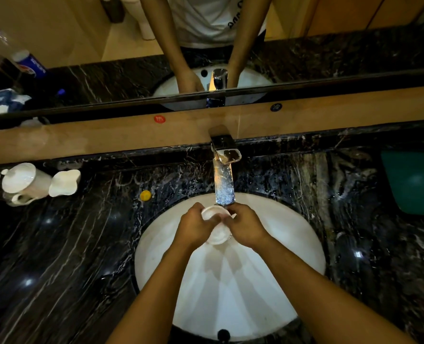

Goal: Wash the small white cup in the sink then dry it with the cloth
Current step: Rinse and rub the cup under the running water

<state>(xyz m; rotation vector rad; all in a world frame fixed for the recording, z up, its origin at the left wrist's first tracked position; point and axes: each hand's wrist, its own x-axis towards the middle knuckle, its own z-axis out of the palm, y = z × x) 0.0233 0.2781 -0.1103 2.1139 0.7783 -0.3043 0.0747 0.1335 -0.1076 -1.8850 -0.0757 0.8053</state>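
While under tap point(224, 165), cup point(217, 225) between hands point(220, 225)

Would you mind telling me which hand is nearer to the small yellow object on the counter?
Left. The left hand is in the sink, right of the yellow object; the right hand is farther right.

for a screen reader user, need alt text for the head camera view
Two bare hands, left hand and right hand, hold a small white cup under the chrome tap's running water, over a round white sink in a dark marble counter.
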